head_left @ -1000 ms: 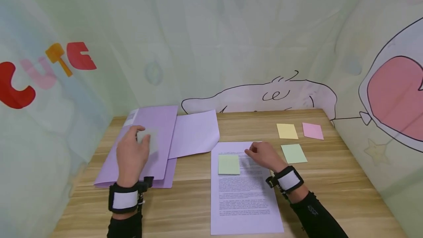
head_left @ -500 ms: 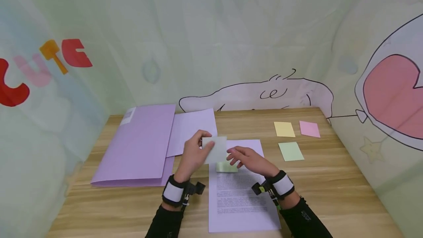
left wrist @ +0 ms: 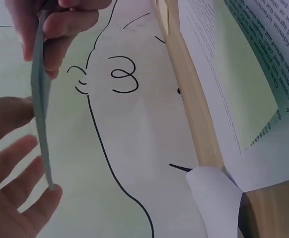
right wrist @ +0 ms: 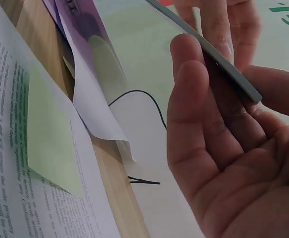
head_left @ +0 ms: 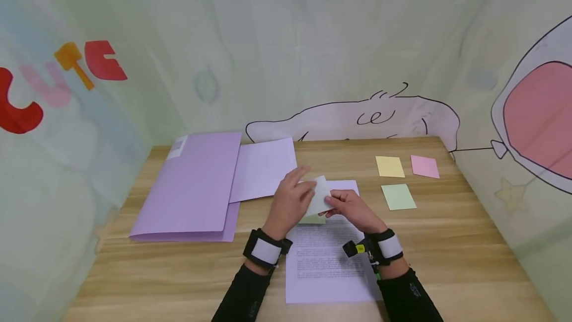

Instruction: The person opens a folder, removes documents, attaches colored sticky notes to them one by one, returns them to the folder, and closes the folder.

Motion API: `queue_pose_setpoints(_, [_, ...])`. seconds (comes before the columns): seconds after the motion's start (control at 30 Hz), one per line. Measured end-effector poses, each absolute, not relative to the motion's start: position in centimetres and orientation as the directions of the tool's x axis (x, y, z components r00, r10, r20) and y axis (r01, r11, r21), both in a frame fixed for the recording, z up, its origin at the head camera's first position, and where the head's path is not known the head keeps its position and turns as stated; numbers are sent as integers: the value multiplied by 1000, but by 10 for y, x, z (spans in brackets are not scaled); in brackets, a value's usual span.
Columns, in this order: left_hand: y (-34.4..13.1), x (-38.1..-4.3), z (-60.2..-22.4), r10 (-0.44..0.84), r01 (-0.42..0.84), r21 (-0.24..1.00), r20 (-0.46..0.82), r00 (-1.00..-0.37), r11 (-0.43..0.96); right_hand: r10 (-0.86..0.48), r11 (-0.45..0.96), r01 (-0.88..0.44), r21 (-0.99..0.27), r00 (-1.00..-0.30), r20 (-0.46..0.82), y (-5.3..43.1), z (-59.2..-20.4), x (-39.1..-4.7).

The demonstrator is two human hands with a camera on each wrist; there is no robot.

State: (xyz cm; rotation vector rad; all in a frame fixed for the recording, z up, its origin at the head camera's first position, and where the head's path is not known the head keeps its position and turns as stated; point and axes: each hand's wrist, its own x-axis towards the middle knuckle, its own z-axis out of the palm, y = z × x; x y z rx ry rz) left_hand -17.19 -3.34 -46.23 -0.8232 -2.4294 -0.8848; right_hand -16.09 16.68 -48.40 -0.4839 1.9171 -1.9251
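The left hand (head_left: 290,200) keeps its fingers loosely spread and rather straight, close beside the pad (head_left: 319,197); how firmly they touch it, I cannot tell. The pad is pale and thin, its side edge grey, and it is tilted in the air between both hands, above the sheet (head_left: 330,282) and its green note (head_left: 313,219). The right hand (head_left: 357,211) pinches it narrowly between thumb and fingers.
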Motion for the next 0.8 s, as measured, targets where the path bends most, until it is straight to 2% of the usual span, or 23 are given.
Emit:
queue_pose_setpoints(0.07, [-32,-171,-460,486,711,271,571,-662,649,-474,-2,29,-1000,-880,-24,168,-483,-162])
queue_pose_setpoints(0.17, [-30,-168,-457,575,724,191,489,-656,663,-446,4,32,-999,-894,-30,169,-480,-164])
queue_pose_setpoints(0.27, [-28,-166,-456,608,707,203,385,-694,678,-417,28,34,-999,-908,-42,169,-479,-165])
queue_pose_setpoints(0.37, [-28,-165,-458,618,700,234,341,-709,674,-402,66,28,-997,-914,-52,169,-477,-166])
queue_pose_setpoints(0.8, [-27,-166,-465,624,723,252,375,-685,643,-363,110,26,-994,-929,-64,168,-483,-168])
